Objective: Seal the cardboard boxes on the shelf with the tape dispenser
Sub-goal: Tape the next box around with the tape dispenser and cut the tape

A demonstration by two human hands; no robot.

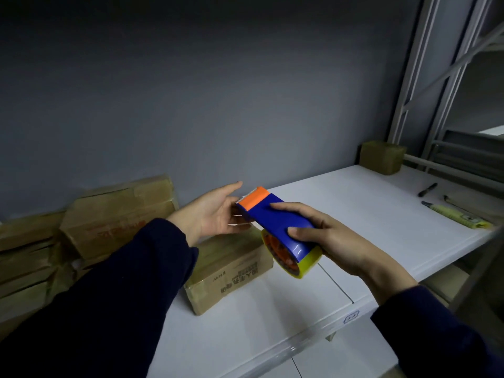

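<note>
- A closed cardboard box [229, 266] lies on the white shelf [354, 203] just below both hands; its contents are hidden.
- More taped boxes [117, 214] are stacked left of the left hand, and a small box [381, 156] sits well beyond the right hand.
- Both dark-sleeved forearms reach forward over the shelf.
- The right hand [327, 238] curls around the blue and orange tape dispenser [272, 216], held above the near box, with the tape roll [300, 263] hanging below.
- The left hand [218, 211] is spread, palm facing the dispenser's toothed end; whether it touches tape I cannot tell.
- A marker [428, 189] and a yellow utility knife [458, 216] lie right of the right hand.
</note>
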